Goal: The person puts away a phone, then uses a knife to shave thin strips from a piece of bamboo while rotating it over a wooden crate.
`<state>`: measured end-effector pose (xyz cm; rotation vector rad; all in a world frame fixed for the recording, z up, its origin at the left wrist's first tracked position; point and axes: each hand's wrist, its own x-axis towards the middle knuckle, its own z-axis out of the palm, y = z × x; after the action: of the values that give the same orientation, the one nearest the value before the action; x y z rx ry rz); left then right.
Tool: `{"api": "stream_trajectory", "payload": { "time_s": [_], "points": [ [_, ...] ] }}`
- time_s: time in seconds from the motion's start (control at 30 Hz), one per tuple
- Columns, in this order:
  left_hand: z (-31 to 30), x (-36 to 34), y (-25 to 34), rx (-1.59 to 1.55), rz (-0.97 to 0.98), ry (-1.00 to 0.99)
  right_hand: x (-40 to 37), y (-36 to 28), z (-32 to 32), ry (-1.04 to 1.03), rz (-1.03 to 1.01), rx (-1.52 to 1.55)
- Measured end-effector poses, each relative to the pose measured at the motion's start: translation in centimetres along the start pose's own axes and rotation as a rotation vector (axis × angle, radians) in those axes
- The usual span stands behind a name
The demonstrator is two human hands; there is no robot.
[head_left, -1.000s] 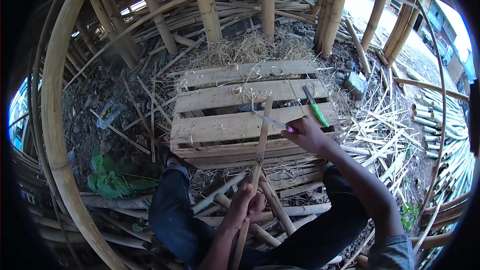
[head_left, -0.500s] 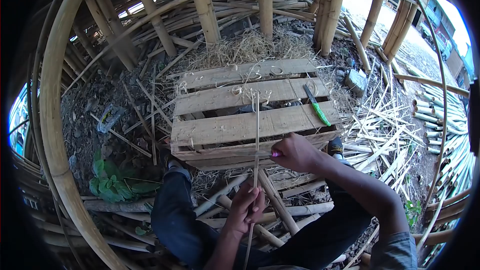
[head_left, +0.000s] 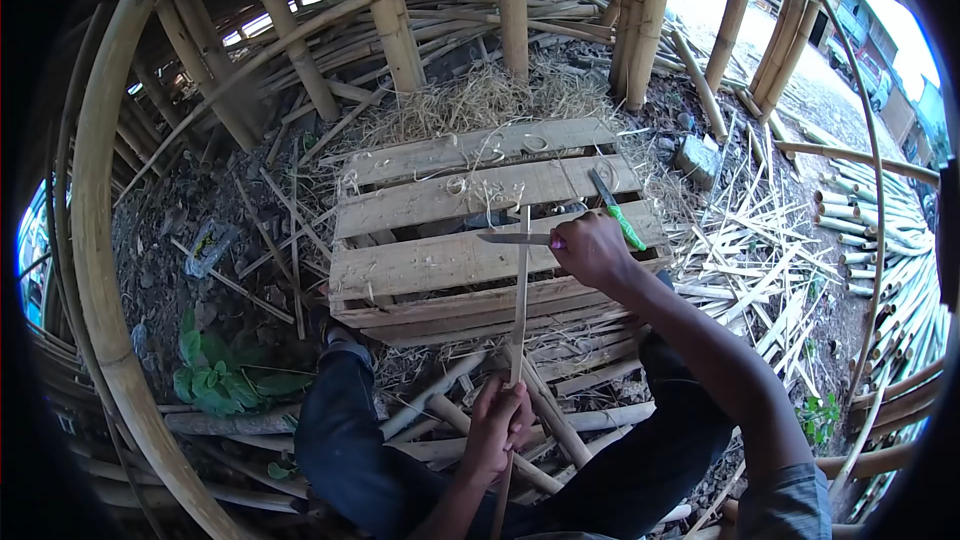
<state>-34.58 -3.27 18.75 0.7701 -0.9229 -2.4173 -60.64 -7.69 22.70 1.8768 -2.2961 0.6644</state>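
Observation:
My left hand (head_left: pixel 497 425) is closed around a long, thin bamboo strip (head_left: pixel 519 315), low between my knees. The strip rises away from me, its far end over a slatted wooden crate (head_left: pixel 400 267). In my right hand (head_left: pixel 592 248) is a knife (head_left: pixel 510 238) with a pinkish handle mostly hidden by my fingers. Its blade points left and lies across the strip near the far end. Just behind my right hand, a second knife with a green handle (head_left: pixel 627 228) rests on the crate, partly covered by the hand.
Curled shavings (head_left: pixel 480 185) lie on the crate. Thin split strips (head_left: pixel 750 265) are scattered to the right, near a stone block (head_left: pixel 698 161) and stacked bamboo poles (head_left: pixel 870 240). A curved bamboo pole (head_left: pixel 95 190) arches on the left, and a leafy plant (head_left: pixel 215 380) grows below it.
My right hand and the knife have moved away from me along the strip, toward its far end, and now partly cover the green-handled knife. My left hand keeps its grip low on the strip.

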Motion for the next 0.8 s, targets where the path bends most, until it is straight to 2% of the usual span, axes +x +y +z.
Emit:
{"api": "stream_trajectory", "payload": {
  "time_s": [0.07,0.17,0.2,0.23,0.3,0.33,0.4,0.43,0.5,0.57,0.7,0.8],
  "points": [
    [-0.1,0.1,0.0,-0.028,-0.043,-0.007,0.7,0.7,0.0,-0.029,0.101,-0.04],
    [-0.3,0.2,0.1,-0.099,-0.11,-0.036,1.1,1.0,0.4,-0.052,0.113,-0.129],
    [-0.3,0.2,0.0,-0.147,-0.141,-0.056,1.4,1.0,0.0,-0.046,0.207,-0.115],
    [0.0,-0.3,-0.1,-0.135,-0.143,-0.063,2.0,2.2,-0.7,-0.035,0.216,-0.114],
    [0.7,-1.7,0.1,-0.039,-0.114,-0.229,3.1,5.7,-2.2,0.099,0.438,-0.097],
    [0.9,-2.2,0.4,-0.091,-0.138,-0.258,2.5,6.5,-2.6,0.124,0.451,-0.089],
    [0.6,-2.0,1.2,-0.091,-0.132,-0.252,1.5,6.5,-3.9,0.239,0.458,0.107],
    [0.4,-2.1,1.4,-0.114,-0.131,-0.232,0.8,5.8,-4.3,0.163,0.523,0.269],
    [-0.4,-1.8,1.8,-0.161,-0.09,-0.281,-0.5,4.5,-4.3,0.12,0.418,0.338],
    [-1.3,-1.5,2.0,-0.349,-0.133,-0.369,-0.7,3.4,-4.1,0.079,0.293,0.457],
    [-1.3,-1.6,2.2,-0.473,-0.131,-0.42,-1.2,0.2,-4.7,-0.004,0.271,0.75],
    [-0.9,-1.8,2.3,-0.387,-0.116,-0.39,-1.2,-1.5,-5.5,-0.05,0.297,0.87]
  ]
}}
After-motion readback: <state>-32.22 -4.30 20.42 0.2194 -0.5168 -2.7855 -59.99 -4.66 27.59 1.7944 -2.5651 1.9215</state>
